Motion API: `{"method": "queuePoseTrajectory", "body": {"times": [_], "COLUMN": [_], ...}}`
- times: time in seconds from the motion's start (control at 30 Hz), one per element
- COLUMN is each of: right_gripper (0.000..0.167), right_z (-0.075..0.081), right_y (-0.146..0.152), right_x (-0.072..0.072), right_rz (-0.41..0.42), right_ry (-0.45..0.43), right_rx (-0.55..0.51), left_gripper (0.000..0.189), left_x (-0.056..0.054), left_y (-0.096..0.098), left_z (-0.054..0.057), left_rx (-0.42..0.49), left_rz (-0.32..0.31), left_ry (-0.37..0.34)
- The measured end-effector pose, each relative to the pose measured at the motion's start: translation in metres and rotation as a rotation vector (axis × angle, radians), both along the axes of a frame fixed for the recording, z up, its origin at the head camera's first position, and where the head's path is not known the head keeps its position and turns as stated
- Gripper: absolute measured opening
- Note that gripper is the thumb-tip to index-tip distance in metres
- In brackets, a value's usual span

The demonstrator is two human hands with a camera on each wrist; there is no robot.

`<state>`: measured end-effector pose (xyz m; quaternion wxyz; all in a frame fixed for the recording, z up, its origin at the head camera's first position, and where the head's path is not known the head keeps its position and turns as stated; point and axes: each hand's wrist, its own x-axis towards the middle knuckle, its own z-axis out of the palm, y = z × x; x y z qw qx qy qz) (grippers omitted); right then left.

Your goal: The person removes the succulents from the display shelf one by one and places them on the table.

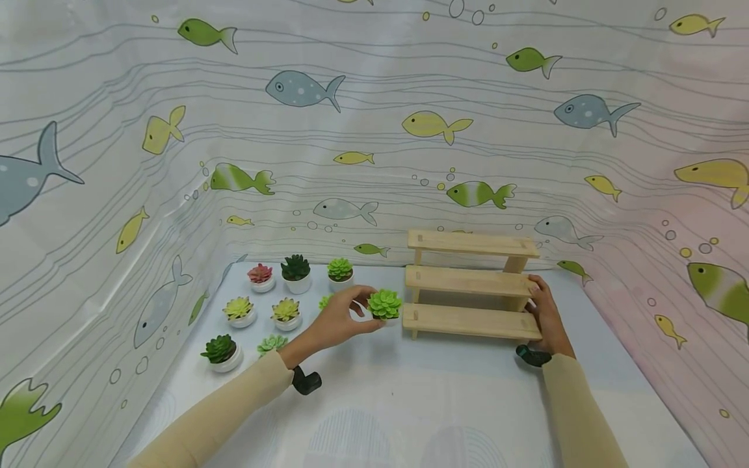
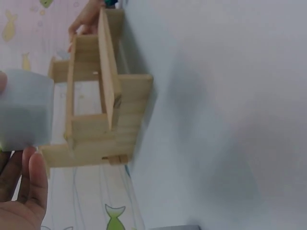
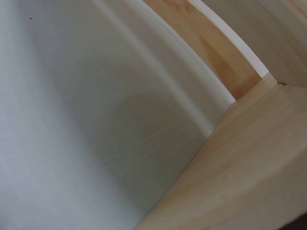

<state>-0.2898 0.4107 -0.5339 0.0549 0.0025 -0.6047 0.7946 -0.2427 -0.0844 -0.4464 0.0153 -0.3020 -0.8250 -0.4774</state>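
Observation:
My left hand (image 1: 338,317) pinches a small potted succulent (image 1: 384,304) with bright green leaves, held just left of the wooden shelf's steps. In the left wrist view its white pot (image 2: 26,112) shows beside the fingertips (image 2: 37,167). A three-step wooden shelf (image 1: 471,282) stands at the back right. My right hand (image 1: 549,318) grips the right end of that shelf, fingers at the middle step and the palm lower down. The right wrist view is filled by the shelf's pale wood (image 3: 240,158) and the tabletop; the hand itself is hidden there.
Several potted succulents stand on the left of the table (image 1: 374,403), among them a red one (image 1: 261,276), a dark green one (image 1: 296,272) and a yellow one (image 1: 238,310). A fish-patterned sheet (image 1: 374,117) encloses the back and both sides.

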Motion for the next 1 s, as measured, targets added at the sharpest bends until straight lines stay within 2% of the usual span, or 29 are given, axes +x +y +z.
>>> {"method": "queuePoseTrajectory", "body": {"times": [0.27, 0.57, 1.0], "right_gripper": [0.037, 0.033, 0.051], "right_z": [-0.005, 0.003, 0.016], "right_y": [-0.001, -0.004, -0.008], "right_x": [-0.003, 0.006, 0.022], "right_rz": [-0.018, 0.002, 0.075], "right_ry": [0.030, -0.080, -0.148], "right_rx": [-0.005, -0.054, 0.073], "left_gripper": [0.060, 0.061, 0.061], "left_x": [0.006, 0.011, 0.016], "left_y": [-0.016, -0.038, -0.069], "left_z": [-0.007, -0.016, -0.020], "left_rx": [-0.016, -0.036, -0.093], "left_rz": [0.050, 0.096, 0.084], "left_ry": [-0.030, -0.073, -0.113]}}
